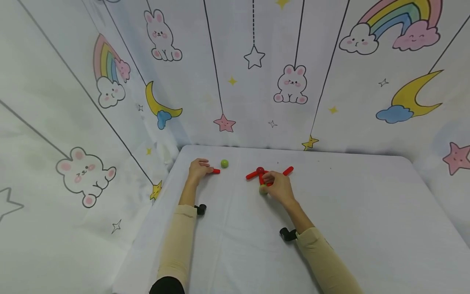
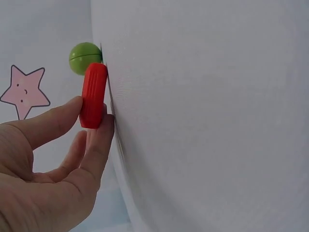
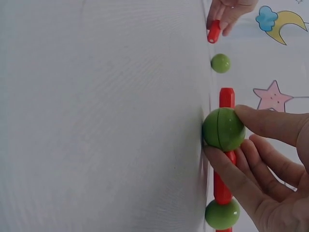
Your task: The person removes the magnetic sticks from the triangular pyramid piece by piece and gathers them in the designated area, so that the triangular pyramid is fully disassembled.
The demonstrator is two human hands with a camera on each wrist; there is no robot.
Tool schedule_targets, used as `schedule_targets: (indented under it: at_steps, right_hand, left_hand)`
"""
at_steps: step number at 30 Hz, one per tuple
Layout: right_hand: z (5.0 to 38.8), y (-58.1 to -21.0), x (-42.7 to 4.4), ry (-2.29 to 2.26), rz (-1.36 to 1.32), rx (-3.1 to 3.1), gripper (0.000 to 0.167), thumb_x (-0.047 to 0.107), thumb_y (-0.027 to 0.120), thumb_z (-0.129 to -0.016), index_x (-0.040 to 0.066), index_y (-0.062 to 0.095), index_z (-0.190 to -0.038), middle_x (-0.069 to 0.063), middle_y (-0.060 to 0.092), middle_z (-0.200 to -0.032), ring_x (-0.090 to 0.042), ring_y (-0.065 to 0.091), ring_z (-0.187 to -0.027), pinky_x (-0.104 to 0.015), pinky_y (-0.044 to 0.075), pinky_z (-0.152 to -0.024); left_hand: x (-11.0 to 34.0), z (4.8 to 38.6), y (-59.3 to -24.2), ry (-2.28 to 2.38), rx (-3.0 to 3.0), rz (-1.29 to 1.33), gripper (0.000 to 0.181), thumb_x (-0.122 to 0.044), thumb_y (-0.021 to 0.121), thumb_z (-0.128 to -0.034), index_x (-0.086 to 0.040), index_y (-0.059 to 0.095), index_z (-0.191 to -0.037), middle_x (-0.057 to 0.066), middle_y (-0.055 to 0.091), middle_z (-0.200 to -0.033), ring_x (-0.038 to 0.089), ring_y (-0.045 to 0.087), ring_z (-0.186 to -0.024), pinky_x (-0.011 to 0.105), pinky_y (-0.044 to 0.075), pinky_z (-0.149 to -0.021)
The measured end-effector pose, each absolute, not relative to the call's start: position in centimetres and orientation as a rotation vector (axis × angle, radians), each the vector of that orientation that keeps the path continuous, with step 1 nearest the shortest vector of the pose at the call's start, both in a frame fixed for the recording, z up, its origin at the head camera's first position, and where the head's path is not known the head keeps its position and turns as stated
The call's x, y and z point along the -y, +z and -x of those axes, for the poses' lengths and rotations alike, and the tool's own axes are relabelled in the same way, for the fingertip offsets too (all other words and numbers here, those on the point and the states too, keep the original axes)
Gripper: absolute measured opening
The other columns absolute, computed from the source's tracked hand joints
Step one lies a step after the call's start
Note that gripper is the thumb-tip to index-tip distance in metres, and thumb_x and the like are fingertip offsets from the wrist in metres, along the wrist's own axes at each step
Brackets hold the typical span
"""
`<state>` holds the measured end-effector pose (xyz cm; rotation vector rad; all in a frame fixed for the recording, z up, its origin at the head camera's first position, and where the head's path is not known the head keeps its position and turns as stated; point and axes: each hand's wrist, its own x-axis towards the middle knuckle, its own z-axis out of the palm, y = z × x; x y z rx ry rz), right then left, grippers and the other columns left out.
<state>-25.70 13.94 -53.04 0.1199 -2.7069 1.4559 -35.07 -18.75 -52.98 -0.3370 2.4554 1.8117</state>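
Observation:
My left hand (image 1: 199, 169) pinches a short red rod (image 2: 94, 95) between thumb and fingers, just above or on the white tabletop. Beyond the rod's tip lies a loose green ball (image 1: 224, 163) with a seam round it. With thumb and fingertips, my right hand (image 1: 280, 188) holds another green ball (image 3: 224, 129) at the table surface. Red rods (image 1: 252, 175) spread out around a red ball (image 1: 260, 169) by that hand. In the right wrist view, a further red rod (image 3: 222, 186) leads to another green ball (image 3: 222, 214); the fingers partly hide how they join.
A white cloth covers the table (image 1: 352, 212), whose back edge meets a curtain (image 1: 235, 61) printed with rabbits, stars and rainbows. One red rod end (image 1: 288, 170) sticks out beyond my right hand. Black wrist cameras (image 1: 288, 234) sit on both sleeves.

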Motion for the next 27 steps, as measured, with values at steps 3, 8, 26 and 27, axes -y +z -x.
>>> schedule_targets:
  at_steps: [3,8,26,27]
  right_hand:
    - [25.6,-53.1,-13.9,1.441,-0.128,2.707,0.037,0.004,0.088,-0.082,0.000,0.073,-0.116,-0.013,0.076,-0.107,-0.028,0.071,-0.100,-0.042,0.062,-0.084]
    - [25.7,-53.1,-13.9,1.414,-0.147,2.716,0.035,0.005,0.088,-0.083,0.000,0.073,-0.115,-0.013,0.075,-0.107,-0.028,0.071,-0.100,-0.042,0.061,-0.085]
    - [27.8,-51.8,-14.2,1.290,-0.139,2.737,0.028,0.011,0.083,-0.090,0.003,0.074,-0.115,-0.011,0.075,-0.103,-0.024,0.069,-0.092,-0.039,0.060,-0.080]
    - [28.0,-51.7,-14.2,1.300,-0.136,2.725,0.027,0.011,0.081,-0.091,0.003,0.074,-0.116,-0.012,0.075,-0.104,-0.025,0.069,-0.093,-0.039,0.060,-0.081]
  left_hand:
    - [18.6,35.1,-52.8,1.813,-2.458,0.329,0.054,0.005,0.075,-0.0905,0.006,0.055,-0.141,0.025,0.064,-0.132,0.034,0.068,-0.118,0.036,0.056,-0.099]
    - [18.6,35.0,-52.6,1.781,-2.505,0.326,0.053,0.007,0.076,-0.0877,0.006,0.056,-0.137,0.024,0.065,-0.129,0.035,0.068,-0.119,0.038,0.055,-0.097]
    - [16.0,32.6,-50.8,2.040,-2.495,0.170,0.047,0.006,0.076,-0.0900,0.002,0.059,-0.134,0.021,0.063,-0.130,0.031,0.068,-0.119,0.048,0.057,-0.098]
    - [15.6,32.4,-50.8,2.049,-2.484,0.155,0.046,0.006,0.076,-0.0899,0.002,0.060,-0.133,0.021,0.063,-0.130,0.031,0.069,-0.119,0.049,0.057,-0.098]
